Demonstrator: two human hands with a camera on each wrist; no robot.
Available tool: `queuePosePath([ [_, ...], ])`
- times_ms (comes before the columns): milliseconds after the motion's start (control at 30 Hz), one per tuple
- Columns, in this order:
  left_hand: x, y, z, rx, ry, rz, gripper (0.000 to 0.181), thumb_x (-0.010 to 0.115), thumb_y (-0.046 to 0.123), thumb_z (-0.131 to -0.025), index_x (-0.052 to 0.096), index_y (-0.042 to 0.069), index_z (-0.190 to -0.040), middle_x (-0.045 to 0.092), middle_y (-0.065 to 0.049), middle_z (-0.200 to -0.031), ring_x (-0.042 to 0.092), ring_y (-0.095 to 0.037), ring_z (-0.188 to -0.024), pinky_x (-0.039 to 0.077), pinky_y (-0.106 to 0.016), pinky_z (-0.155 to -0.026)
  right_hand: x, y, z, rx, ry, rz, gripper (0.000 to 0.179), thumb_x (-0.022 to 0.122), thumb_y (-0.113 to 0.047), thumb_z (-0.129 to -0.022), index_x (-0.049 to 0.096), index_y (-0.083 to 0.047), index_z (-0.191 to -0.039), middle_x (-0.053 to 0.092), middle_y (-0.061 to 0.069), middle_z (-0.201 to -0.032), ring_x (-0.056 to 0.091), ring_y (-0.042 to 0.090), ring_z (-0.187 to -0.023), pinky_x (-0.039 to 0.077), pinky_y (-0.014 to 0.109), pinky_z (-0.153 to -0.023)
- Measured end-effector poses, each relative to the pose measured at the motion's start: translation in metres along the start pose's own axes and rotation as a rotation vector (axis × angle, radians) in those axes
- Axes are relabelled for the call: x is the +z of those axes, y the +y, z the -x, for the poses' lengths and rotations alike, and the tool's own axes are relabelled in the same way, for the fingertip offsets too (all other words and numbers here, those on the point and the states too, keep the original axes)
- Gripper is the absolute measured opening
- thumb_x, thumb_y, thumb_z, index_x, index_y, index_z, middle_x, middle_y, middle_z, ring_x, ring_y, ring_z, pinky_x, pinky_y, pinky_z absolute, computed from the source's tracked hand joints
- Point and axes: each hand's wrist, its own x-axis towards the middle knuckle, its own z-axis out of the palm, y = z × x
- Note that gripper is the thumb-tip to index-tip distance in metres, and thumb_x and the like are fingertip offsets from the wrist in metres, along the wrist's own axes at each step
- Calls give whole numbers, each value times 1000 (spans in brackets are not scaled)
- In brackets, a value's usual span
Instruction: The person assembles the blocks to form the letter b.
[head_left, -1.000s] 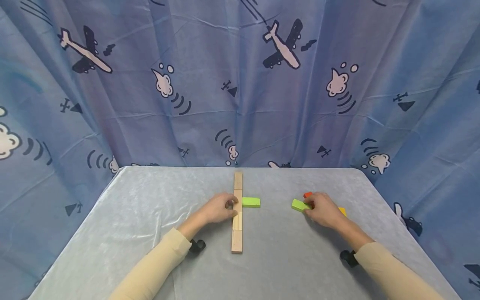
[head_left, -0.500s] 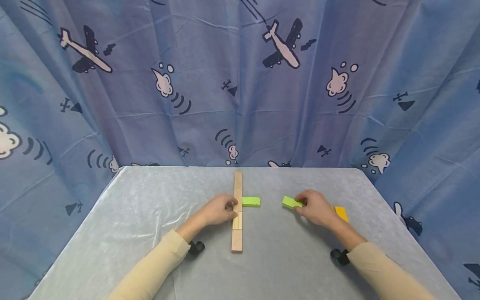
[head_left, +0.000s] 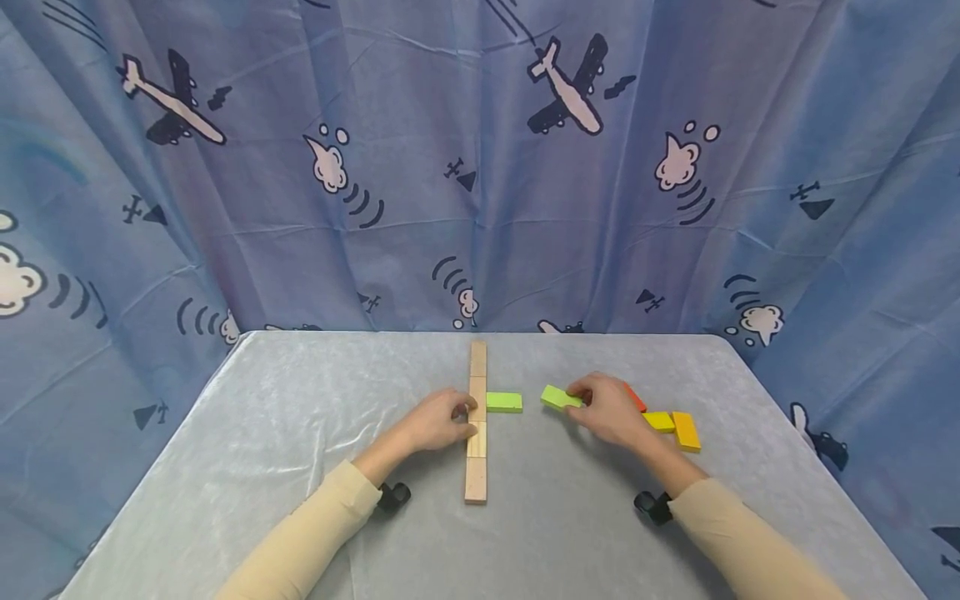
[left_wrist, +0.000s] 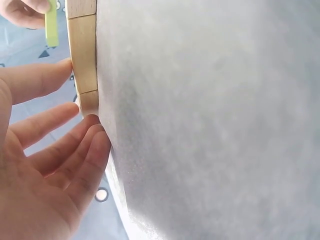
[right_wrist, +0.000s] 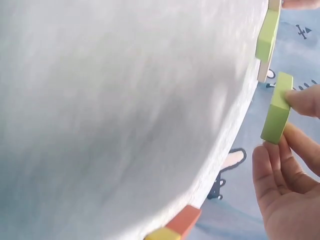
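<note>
Several plain wooden blocks (head_left: pixel 477 400) form a straight row running away across the table. My left hand (head_left: pixel 440 418) lies along the row's left side; in the left wrist view its thumb and fingertips (left_wrist: pixel 65 67) touch the blocks' edge without wrapping round one. A green block (head_left: pixel 504 402) lies crosswise against the row's right side. My right hand (head_left: pixel 611 410) pinches a second green block (head_left: pixel 558 398) by its right end, between thumb and fingers. In the right wrist view this block (right_wrist: pixel 278 107) is tilted, its far end pointing towards the row.
Right of my right hand lie a red block (head_left: pixel 636 397), a yellow block (head_left: pixel 660 422) and an orange block (head_left: pixel 686 432), close together. The table (head_left: pixel 300 375) has a pale grey cover. Behind it hangs a blue curtain (head_left: pixel 412 125) printed with aeroplanes.
My right hand has carried the pinched green block leftwards, away from the coloured blocks and closer to the other green block. My left hand has stayed by the wooden row.
</note>
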Motion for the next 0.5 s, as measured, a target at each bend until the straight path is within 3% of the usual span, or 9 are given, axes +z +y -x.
queuePosePath([
  [500, 0, 3, 1, -15, -3, -11, 37, 77, 19, -89, 68, 4, -121, 65, -10, -106, 61, -24, -95, 51, -42, -85, 23, -10, -14, 97, -94, 6, 31, 76, -15, -86, 74, 2, -112, 67, 10, -103, 59, 22, -90, 53, 41, -82],
])
